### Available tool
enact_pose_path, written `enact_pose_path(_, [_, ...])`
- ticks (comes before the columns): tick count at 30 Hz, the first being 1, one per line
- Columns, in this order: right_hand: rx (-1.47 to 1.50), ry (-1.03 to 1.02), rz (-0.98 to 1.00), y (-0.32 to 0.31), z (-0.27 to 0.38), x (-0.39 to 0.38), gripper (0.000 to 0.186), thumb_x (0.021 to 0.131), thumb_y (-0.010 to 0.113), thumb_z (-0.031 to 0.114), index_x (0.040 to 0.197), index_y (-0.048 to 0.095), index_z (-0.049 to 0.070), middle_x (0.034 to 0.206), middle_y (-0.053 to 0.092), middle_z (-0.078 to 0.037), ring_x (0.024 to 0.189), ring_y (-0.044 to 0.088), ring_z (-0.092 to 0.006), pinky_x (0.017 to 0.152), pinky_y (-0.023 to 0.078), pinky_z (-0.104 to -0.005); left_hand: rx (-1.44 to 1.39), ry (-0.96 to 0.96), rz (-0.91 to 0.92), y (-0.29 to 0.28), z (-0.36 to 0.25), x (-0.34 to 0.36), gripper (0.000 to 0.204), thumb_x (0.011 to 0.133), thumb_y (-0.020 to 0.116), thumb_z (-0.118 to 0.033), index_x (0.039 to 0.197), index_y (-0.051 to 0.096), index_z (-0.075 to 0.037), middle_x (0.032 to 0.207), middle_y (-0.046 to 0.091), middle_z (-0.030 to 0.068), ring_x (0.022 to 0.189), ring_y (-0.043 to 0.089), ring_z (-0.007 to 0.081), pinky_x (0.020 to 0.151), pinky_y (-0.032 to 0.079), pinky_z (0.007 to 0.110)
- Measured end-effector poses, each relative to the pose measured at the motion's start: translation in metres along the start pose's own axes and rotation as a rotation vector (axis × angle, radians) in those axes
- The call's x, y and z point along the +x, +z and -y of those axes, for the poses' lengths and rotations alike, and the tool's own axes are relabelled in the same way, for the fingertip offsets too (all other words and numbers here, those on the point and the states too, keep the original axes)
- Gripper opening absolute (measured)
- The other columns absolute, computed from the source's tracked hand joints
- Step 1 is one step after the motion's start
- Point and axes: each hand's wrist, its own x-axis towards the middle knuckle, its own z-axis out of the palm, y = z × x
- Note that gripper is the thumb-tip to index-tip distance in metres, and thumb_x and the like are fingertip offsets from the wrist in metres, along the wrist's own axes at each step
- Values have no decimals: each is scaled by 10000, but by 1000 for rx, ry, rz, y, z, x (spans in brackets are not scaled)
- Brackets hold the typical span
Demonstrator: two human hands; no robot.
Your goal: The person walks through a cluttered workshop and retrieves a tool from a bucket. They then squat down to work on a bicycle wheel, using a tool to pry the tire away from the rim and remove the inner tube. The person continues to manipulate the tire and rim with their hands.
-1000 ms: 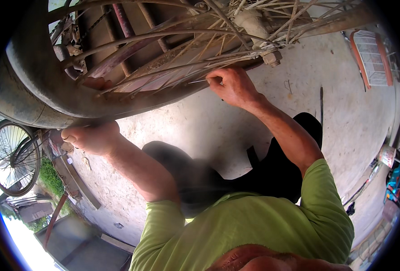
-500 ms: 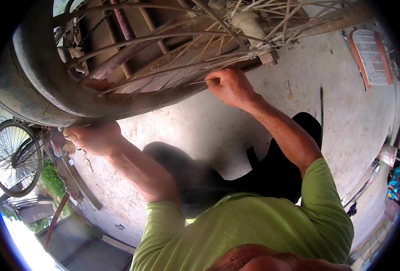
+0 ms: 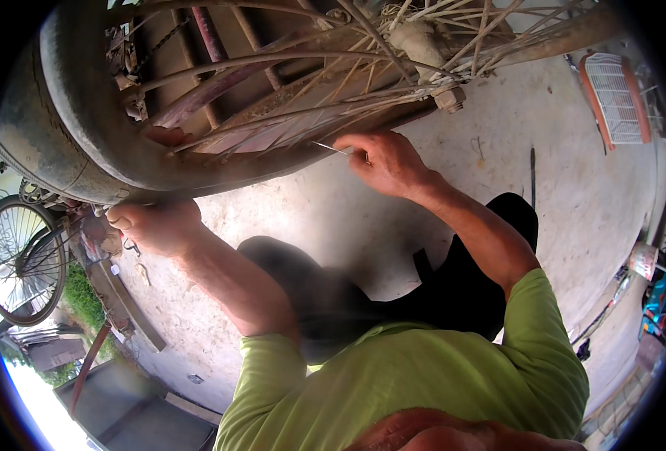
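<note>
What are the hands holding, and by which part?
The right hand pinches a thin rod by its right part. The left hand is at the tyre; whether it grips cannot be told.

Person's left hand (image 3: 156, 228) bunched, fingertips hidden from me; left forearm (image 3: 235, 287) angled out leftward. Right hand (image 3: 385, 164) pinching, fingers curled; right forearm (image 3: 474, 224) slanting inward, elbow bent.
</note>
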Motion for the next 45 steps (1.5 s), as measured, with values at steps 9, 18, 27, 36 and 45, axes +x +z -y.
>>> enact_pose_path(9, [-73, -99, -29, 1, 5, 1, 344, 859, 564, 44, 1181, 667, 102, 1046, 706, -138, 923, 680, -329, 795, 552, -423, 20, -5, -7, -3, -1, -2, 893, 815, 487, -727, 1265, 509, 44, 1061, 615, 268, 965, 633, 373, 903, 518, 493])
enact_pose_path(18, [-80, -124, -103, 3, 1, 5, 323, 835, 587, 76, 1139, 695, 105, 987, 712, -147, 889, 691, -316, 786, 559, -414, 5, -73, 45, -5, -4, 5, 911, 810, 471, -736, 1244, 512, 64, 1046, 616, 287, 963, 635, 370, 902, 524, 492])
enact_pose_path(27, [-75, -70, -29, -1, 3, 9, 309, 840, 584, 83, 1125, 697, 124, 984, 707, -153, 903, 687, -319, 784, 557, -426, 28, 6, -9, -8, 2, 5, 1034, 736, 519, -855, 1207, 523, 66, 1025, 622, 267, 938, 641, 357, 862, 543, 479])
enact_pose_path(36, [-96, -70, 6, -4, 3, 11, 307, 867, 552, 65, 1141, 687, 104, 962, 713, -139, 873, 687, -321, 763, 550, -420, 133, -8, -114, -1, -2, 3, 982, 778, 456, -844, 1146, 549, 62, 971, 613, 264, 891, 635, 351, 807, 544, 459])
enact_pose_path(45, [-128, -177, -29, -5, 0, 12, 310, 839, 586, 43, 1124, 695, 100, 980, 714, -123, 894, 684, -309, 774, 551, -406, 120, 11, -41, 6, 0, 3, 953, 799, 435, -827, 1128, 553, 60, 975, 613, 262, 898, 631, 348, 803, 541, 450])
